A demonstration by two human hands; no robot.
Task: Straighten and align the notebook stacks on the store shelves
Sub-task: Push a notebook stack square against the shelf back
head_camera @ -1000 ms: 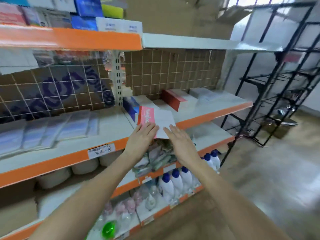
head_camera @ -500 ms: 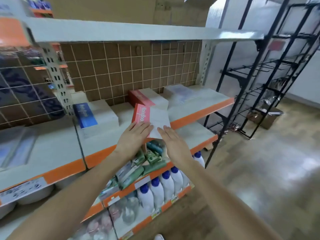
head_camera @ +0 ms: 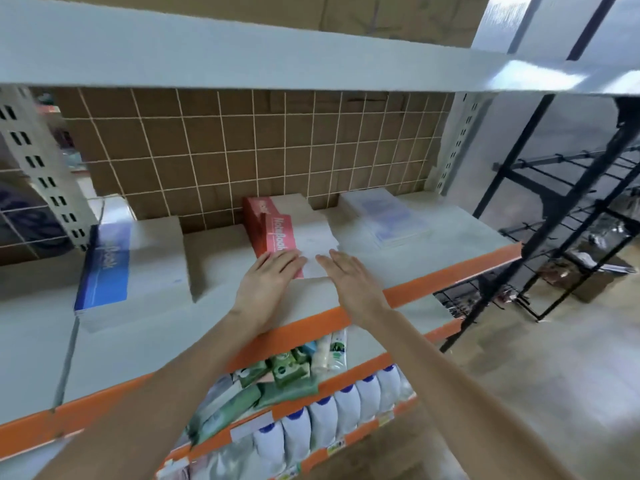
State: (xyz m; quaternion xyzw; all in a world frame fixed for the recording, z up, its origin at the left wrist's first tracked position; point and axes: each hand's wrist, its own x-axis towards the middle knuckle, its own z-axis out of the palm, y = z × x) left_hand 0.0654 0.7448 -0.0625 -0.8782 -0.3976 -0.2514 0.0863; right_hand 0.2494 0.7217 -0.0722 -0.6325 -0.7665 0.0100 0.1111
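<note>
Shelf (head_camera: 433,237): pale board with an orange front edge, wire grid (head_camera: 263,147) and brown cardboard behind it. Black wire rack (head_camera: 561,209) stands to the right on the floor.

Lower shelves: green packets (head_camera: 277,375) under the orange edge; below them a row of white bottles with blue caps (head_camera: 332,410).

Stacks on the shelf, left to right:
- blue notebook stack (head_camera: 104,268), near the left upright, well apart from the hands.
- red notebook stack (head_camera: 277,230), mid-shelf, red band with "Notebook" lettering along its left side, white cover to the right. A second red stack lies just behind it against the grid.
- pale stack (head_camera: 388,216), toward the right, blurred print, just beside the red one.

Left hand (head_camera: 266,282): fingers straight and together, lying flat on the front left corner of the red notebook stack, over the red band.

Right hand (head_camera: 349,275): fingers straight and together, tips touching the front edge of the same stack's white cover. Neither hand curls round anything.
</note>
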